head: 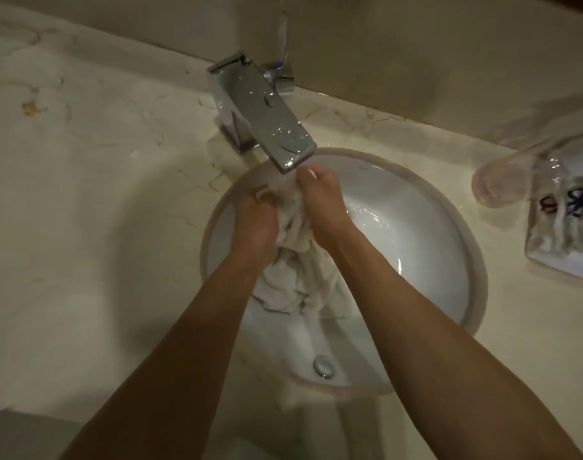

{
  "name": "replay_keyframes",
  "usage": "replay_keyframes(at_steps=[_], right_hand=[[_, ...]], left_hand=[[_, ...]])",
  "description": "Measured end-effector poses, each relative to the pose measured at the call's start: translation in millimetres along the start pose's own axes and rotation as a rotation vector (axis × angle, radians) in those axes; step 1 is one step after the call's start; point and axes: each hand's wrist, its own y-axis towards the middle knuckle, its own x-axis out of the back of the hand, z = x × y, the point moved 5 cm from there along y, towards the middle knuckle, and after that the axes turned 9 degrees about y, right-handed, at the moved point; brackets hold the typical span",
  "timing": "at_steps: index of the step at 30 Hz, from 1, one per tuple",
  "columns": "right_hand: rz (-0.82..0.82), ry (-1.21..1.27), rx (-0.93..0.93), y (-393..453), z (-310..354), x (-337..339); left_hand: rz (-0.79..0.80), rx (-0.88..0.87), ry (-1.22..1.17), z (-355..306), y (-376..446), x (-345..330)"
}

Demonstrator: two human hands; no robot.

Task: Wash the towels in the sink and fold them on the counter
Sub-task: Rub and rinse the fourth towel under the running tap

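Over the round white ceramic sink [426,247], set into the pale marble-veined counter [84,194]: both hands buried in one wet white cloth towel [296,257]. Left hand [255,224] closed round the left side of the bunched cloth, fingers curled under and out of sight in the folds, knuckles up. Right hand [320,200] likewise clenched on the right side of the same bunch, thumb and fingertips pinched at its far end, a pale nail just showing. Pressed close together, the two fists, with only a ridge of cloth between them. Held directly beneath the outlet of the flat rectangular chrome tap [267,117], at the far edge of the basin. Rest of the towel hung down from the grip in crumpled folds, trailing toward the near side of the bowl, its dark-edged hem lying between the forearms. Whether its lower end touched the basin floor: could not be told. Water glinted on the bowl to the right of the hands. Near the viewer, low in the basin, a small round metal overflow ring [322,366]. On the counter at far right, a clear drinking glass lying on its side [502,180], just beside a clear rectangular tray with folded white cloths [562,227] bearing dark marks.
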Motion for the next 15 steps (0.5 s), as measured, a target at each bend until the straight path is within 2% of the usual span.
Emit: replay_keyframes(at_steps=[1,3,4,7,8,10,12,15], right_hand=[[0.034,0.003,0.051,-2.9,5.2,-3.1],[0.069,-0.078,0.139,-17.3,11.1,5.9],[0.033,-0.175,0.17,-27.2,5.2,18.4],[-0.082,-0.579,0.232,-64.5,-57.4,65.1],[-0.051,-0.682,0.225,-76.3,-85.6,71.1],[0.012,-0.721,0.171,-83.0,-141.1,68.6],[-0.082,-0.776,0.206,-69.7,-158.7,52.4],[-0.239,-0.783,0.308,-29.6,-142.3,31.5]], left_hand=[[-0.052,-0.044,0.037,-1.1,-10.0,6.8],[-0.026,-0.136,0.111,7.8,-33.0,7.3],[0.008,-0.168,0.178,18.3,-40.1,1.1],[0.086,-0.233,0.623,58.8,-46.8,-18.7],[0.087,-0.228,0.784,77.6,-39.0,-23.9],[0.049,-0.241,0.981,100.1,-24.9,-31.7],[-0.058,-0.323,1.039,105.3,-11.5,-34.1],[-0.186,-0.406,0.999,88.0,16.1,-36.5]])
